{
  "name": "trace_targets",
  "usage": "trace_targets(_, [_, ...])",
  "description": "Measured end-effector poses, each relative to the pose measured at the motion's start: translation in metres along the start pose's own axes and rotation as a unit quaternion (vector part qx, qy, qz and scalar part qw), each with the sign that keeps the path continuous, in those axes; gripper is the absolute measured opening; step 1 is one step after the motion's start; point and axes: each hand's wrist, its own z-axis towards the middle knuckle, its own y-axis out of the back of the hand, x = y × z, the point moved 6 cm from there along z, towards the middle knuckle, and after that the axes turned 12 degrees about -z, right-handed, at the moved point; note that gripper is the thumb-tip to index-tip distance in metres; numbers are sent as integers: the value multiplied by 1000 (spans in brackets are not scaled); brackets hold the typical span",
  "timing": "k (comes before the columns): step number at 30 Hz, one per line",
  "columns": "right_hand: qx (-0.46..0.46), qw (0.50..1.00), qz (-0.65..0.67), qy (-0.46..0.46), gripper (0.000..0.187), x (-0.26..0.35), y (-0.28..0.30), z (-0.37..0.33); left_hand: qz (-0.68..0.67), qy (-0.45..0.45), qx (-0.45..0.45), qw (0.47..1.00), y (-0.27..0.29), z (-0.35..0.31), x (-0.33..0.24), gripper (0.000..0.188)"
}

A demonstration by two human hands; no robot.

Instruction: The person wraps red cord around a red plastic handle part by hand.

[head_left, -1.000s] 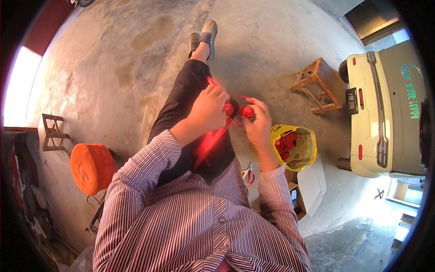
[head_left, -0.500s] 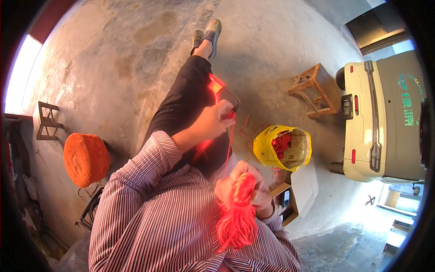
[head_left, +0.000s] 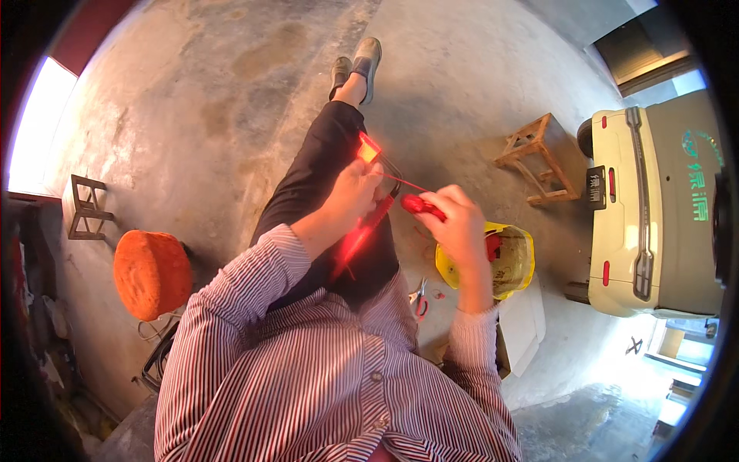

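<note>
My left hand [head_left: 354,192] is closed over my thigh, pinching a thin red cord [head_left: 404,183]. Taut, that cord runs from its fingers to my right hand [head_left: 459,227]. My right hand is closed around a rounded red yarn bundle [head_left: 417,205]; most of it is hidden by the fingers. Just beyond the left fingertips is a bright red piece [head_left: 369,148], glowing in strong light. Beside it a bent dark metal rod [head_left: 394,174] shows in part. A red glowing streak [head_left: 360,242] lies along my dark trousers [head_left: 312,165]; whether it is yarn or light I cannot tell.
A yellow bag [head_left: 511,292] with red material inside stands behind my right forearm. Red-handled cutters [head_left: 420,300] lie on the floor near it, beside a box [head_left: 519,331]. Around are a wooden stool [head_left: 543,158], an orange seat [head_left: 152,275], a small stool [head_left: 90,206] and a parked vehicle [head_left: 620,215].
My right hand has moved forward from my lap, and the big red tassel-like bundle no longer hangs before my shirt. My left hand has shifted slightly left. The cutters have come into sight.
</note>
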Motion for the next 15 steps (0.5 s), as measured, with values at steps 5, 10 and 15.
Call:
trace_targets(5, [-22, 950, 295, -99, 42, -25, -82, 12, 83, 122, 18, 989, -1, 20, -1, 29])
trace_targets(10, [-145, 959, 244, -5, 57, -9, -56, -1, 128, -225, 89, 962, -19, 11, -43, 15])
trace_targets(15, [-149, 974, 170, -28, 30, -12, -37, 1, 19, -146, 147, 978, -33, 3, -34, 13])
